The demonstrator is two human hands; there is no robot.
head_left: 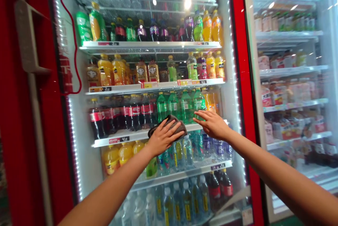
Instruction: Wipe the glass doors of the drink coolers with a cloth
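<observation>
1. Head camera, looking forward and a little down: two bare arms stretch toward the glass door (166, 53) of a tall drinks refrigerator, its red frame (243, 60) running down the right side.
2. Left hand (163, 138): laid flat over a dark, crumpled cloth (174, 117), the fingers fanned apart on top of it rather than wrapped around it. The cloth lies beneath the fingers, between hand and glass — its edges show past the fingertips above and to the right, and a darker fold sticks out to the left.
3. Right hand (212, 125): bare of any cloth, fingers extended and slightly parted, pointing left toward the left hand. It is near the cloth but apart from it. Whether its fingertips touch the glass, I cannot tell.
4. Behind the glass, level with the hands: cola bottles (134, 111) with red labels to the left, green bottles (185, 106) to the right.
5. On the shelf below: yellow bottles (125, 153) at left, clear bottles (187, 152) just under the left hand, purple-labelled bottles (219, 148) under the right.
6. Far left: a pale door handle (31, 39). Right: a second refrigerator (293, 35), also stocked — its labels mostly blurred.
</observation>
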